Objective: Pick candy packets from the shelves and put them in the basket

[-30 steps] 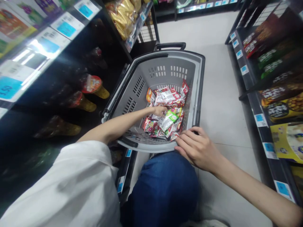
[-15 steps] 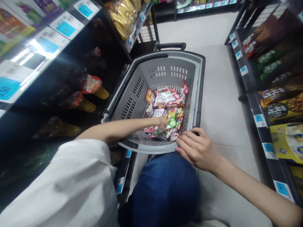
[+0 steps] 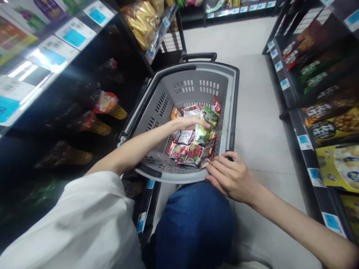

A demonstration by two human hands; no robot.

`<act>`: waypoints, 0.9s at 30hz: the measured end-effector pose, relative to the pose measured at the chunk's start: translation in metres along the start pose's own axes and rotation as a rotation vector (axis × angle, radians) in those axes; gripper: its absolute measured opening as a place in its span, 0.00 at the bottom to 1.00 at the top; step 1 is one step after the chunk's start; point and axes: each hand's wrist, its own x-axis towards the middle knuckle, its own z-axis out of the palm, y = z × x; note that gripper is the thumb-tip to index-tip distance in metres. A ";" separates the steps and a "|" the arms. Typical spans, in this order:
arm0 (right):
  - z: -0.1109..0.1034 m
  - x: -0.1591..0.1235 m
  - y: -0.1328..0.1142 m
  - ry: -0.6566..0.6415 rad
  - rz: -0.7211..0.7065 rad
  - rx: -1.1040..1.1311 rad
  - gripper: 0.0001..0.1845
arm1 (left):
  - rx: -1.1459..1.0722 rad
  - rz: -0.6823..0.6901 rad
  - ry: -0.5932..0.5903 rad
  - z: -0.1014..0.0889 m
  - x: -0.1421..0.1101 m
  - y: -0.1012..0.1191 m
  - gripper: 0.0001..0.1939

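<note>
Inside the grey shopping basket [image 3: 228, 97], my left hand [image 3: 192, 122] grips a green-and-white snack packet [image 3: 202, 131], raised a little over the others. Its fingers lie across the packet's face. Below and around it are several small snack packets [image 3: 179, 150], mostly red and white, with an orange one [image 3: 175, 112] by the far left wall. My right hand [image 3: 228, 173] is closed over the basket's near right corner, fingers curled on the rim and the black handle. What lies under the packets is hidden.
Dark shelving with price tags [image 3: 74, 36] stands close on the left, holding lidded cups [image 3: 108, 104] of yellow contents. Shelves of snack bags [image 3: 339, 164] line the right side. Pale floor tiles [image 3: 258, 123] run between them. My knee [image 3: 196, 220] is against the basket's near side.
My left hand has picked the green-and-white packet off the pile and lifted it, shifting slightly toward the basket's far side. The right hand keeps its hold on the rim.
</note>
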 end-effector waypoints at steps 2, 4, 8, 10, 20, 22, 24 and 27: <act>-0.001 0.000 -0.001 -0.002 0.012 0.021 0.12 | -0.190 0.061 0.075 0.000 -0.008 0.016 0.39; -0.002 0.001 -0.002 0.003 0.040 0.067 0.11 | -0.310 0.120 0.134 0.001 -0.016 0.028 0.40; -0.006 0.006 -0.007 0.089 0.175 0.182 0.08 | -0.394 0.191 0.260 0.013 -0.029 0.042 0.40; -0.007 0.008 -0.008 0.138 0.250 0.226 0.13 | -0.413 0.179 0.324 0.022 -0.034 0.047 0.41; -0.010 0.005 -0.007 0.164 0.327 0.407 0.25 | -0.583 0.238 0.234 0.073 -0.055 0.077 0.45; -0.010 0.004 -0.006 0.201 0.311 0.445 0.23 | -0.648 0.304 0.136 0.081 -0.057 0.081 0.44; -0.009 0.003 -0.005 0.241 0.312 0.476 0.24 | -0.717 0.351 0.067 0.087 -0.057 0.085 0.44; -0.008 0.002 -0.004 0.252 0.331 0.491 0.25 | -0.821 0.299 0.049 0.092 -0.057 0.087 0.43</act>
